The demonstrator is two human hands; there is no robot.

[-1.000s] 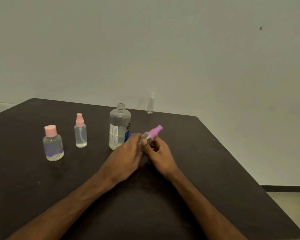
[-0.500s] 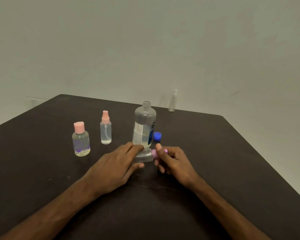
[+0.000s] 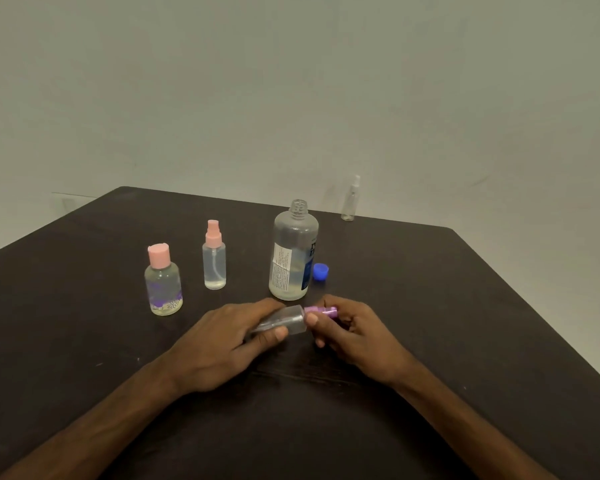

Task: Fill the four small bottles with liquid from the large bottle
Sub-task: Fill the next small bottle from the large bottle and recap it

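Left hand (image 3: pixel 222 341) gripped the clear body of the purple-capped spray bottle (image 3: pixel 293 322), which lay sideways at the hand's 2 o'clock. Uncapped large bottle (image 3: pixel 293 258) stood upright at its 12 o'clock. Right hand (image 3: pixel 354 330) pinched the purple cap (image 3: pixel 321 310).

The left hand (image 3: pixel 222 344) and right hand (image 3: pixel 357 332) are bare, as are both forearms, with short-trimmed fingernails.
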